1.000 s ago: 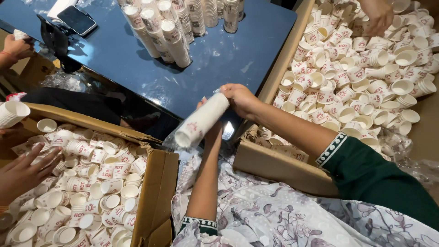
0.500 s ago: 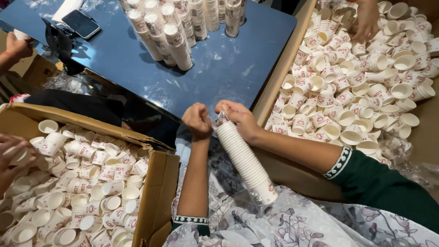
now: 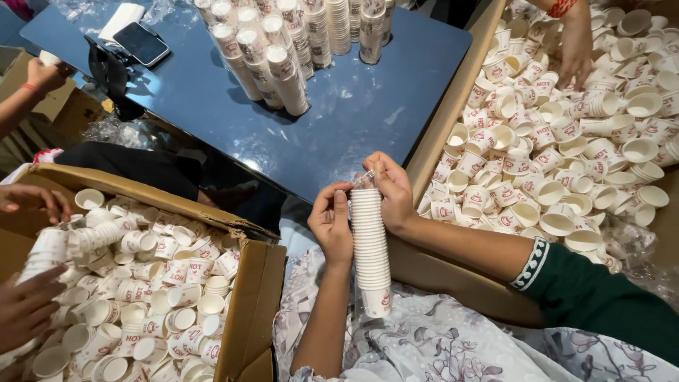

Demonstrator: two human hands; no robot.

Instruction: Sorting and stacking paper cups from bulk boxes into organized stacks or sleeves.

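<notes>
A tall stack of white paper cups (image 3: pixel 371 247) stands upright over my lap, wrapped in a thin clear plastic sleeve. My left hand (image 3: pixel 331 225) grips the stack's upper part from the left. My right hand (image 3: pixel 387 189) pinches the plastic at the top of the stack from the right. Both forearms reach in from the bottom and right; the right one wears a dark green sleeve.
Cardboard boxes full of loose paper cups sit at left (image 3: pixel 251 297) and right (image 3: pixel 453 127). A blue table (image 3: pixel 353 120) carries wrapped cup stacks (image 3: pixel 283 64) and a phone (image 3: pixel 141 44). Other people's hands reach in at left (image 3: pixel 28 304) and top right (image 3: pixel 576 53).
The cup stack has swung from slanting across my lap to upright. Both hands have closed in on its top end, the right one now pinching the plastic.
</notes>
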